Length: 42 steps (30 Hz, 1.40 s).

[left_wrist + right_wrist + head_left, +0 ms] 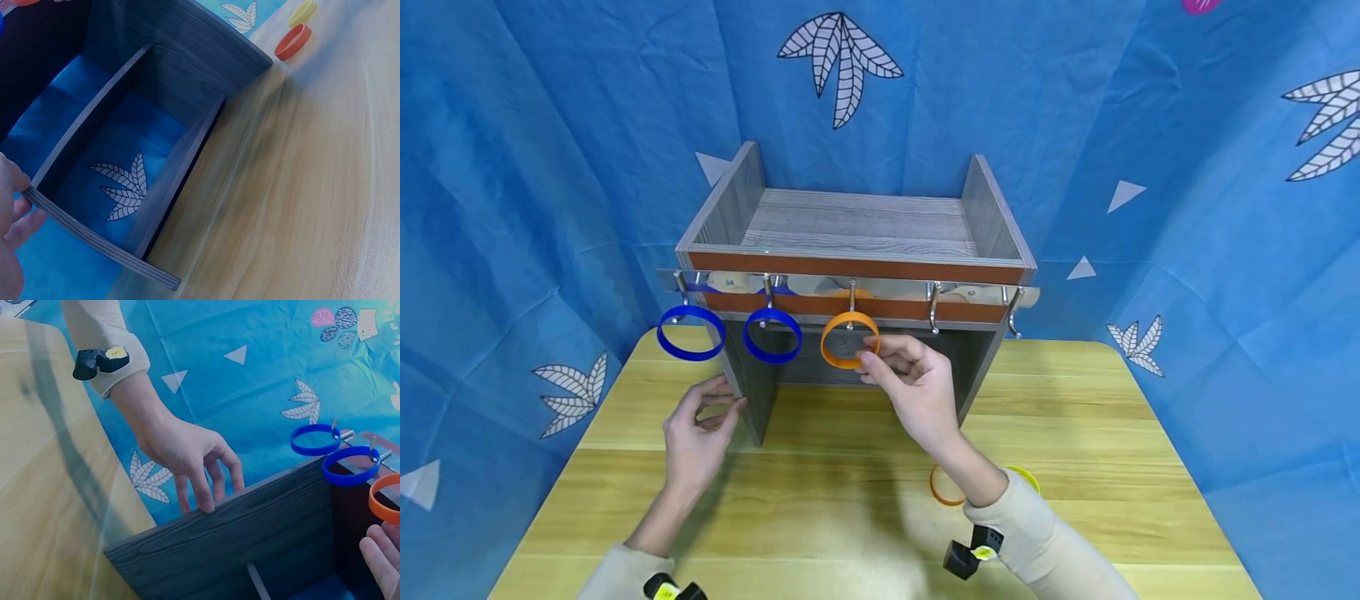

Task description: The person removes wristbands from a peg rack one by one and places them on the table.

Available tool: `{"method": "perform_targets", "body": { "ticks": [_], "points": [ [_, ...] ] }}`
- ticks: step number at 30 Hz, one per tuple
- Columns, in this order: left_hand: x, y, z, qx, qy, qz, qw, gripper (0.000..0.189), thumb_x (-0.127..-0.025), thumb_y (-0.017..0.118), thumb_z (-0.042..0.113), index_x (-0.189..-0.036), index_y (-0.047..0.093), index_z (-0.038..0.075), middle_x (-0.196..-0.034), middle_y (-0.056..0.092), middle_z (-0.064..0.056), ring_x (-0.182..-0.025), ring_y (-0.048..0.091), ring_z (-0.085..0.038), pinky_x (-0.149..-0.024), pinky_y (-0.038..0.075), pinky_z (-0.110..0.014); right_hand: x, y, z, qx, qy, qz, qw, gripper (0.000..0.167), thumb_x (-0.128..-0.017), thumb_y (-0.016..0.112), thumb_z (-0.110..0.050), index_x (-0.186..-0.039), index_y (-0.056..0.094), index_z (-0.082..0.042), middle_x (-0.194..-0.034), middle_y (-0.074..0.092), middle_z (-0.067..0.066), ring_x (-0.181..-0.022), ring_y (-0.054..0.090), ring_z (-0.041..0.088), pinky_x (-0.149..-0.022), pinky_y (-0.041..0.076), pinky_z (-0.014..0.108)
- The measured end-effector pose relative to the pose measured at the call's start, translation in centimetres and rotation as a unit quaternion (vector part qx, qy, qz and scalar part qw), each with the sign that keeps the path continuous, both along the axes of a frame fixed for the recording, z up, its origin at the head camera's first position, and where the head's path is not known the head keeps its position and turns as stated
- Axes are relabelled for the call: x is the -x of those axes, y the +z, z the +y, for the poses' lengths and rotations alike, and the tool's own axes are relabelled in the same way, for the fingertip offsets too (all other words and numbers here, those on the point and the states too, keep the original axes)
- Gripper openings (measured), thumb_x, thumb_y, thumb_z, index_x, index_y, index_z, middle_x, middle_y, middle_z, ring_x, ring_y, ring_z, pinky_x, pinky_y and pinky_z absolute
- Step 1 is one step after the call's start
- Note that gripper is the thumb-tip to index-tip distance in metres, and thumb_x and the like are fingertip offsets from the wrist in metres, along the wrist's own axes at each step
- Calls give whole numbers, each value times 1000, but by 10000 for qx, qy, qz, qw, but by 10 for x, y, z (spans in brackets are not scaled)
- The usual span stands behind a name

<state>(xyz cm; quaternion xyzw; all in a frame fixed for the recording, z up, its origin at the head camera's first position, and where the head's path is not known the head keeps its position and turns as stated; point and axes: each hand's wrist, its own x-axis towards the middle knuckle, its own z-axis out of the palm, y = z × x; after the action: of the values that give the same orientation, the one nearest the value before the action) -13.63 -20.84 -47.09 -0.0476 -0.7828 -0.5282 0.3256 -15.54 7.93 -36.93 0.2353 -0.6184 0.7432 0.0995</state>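
An orange band (pixel 841 364) appears looped over the middle hook (pixel 852 293) of a clear rail (pixel 895 289). Below the rail, the right hand (pixel 917 379) pinches the band's right side between thumb and fingers. A light, steady pinch should serve best, loosening only once the hook bears the band. The band is thin, smooth and round. Two blue bands (pixel 775 358) hang from the rail's left hooks. Under its left end, the left hand (pixel 696 433) grips the grey shelf (pixel 857 212) by its side panel, thumb and fingers closed around the edge.
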Motion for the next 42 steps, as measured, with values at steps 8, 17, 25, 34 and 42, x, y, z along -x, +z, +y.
{"method": "perform_targets", "body": {
  "ticks": [8,17,25,34,42],
  "points": [
    [0,0,1,-38,-4,34,10000,41,-83,76,-18,-121,70,-5,-104,68,18,-89,67,10,-72,63,-8,-3,2,1,36,45,54,10000,26,-97,72,1,-115,65,20,-100,80,-11,-85,78,8,-78,70,27],
    [0,0,0,-56,7,10,10000,41,-83,76,-17,-121,71,-5,-104,67,20,-88,67,11,-72,63,-8,-4,4,2,62,53,-52,10000,26,-97,72,1,-114,65,19,-96,80,-8,-82,79,10,-76,70,27],
    [0,0,0,-52,4,8,10000,40,-83,77,-17,-121,70,-5,-104,68,16,-88,67,12,-71,63,-8,-5,6,3,60,30,-99,9999,24,-96,72,2,-114,66,18,-98,81,4,-82,79,10,-76,71,29],
    [0,0,0,-30,-7,-14,10000,41,-82,76,-17,-121,70,-5,-104,69,11,-88,69,6,-73,63,-8,-8,12,5,205,121,-111,9997,25,-97,73,0,-115,66,16,-97,81,-3,-80,79,14,-75,71,31],
    [0,-1,-1,-41,0,13,10000,41,-82,76,-17,-121,70,-6,-104,69,11,-88,69,5,-73,63,-9,-10,17,6,235,154,-55,9996,17,-97,73,0,-113,71,5,-97,81,-4,-81,79,12,-75,71,32]
  ]
}}
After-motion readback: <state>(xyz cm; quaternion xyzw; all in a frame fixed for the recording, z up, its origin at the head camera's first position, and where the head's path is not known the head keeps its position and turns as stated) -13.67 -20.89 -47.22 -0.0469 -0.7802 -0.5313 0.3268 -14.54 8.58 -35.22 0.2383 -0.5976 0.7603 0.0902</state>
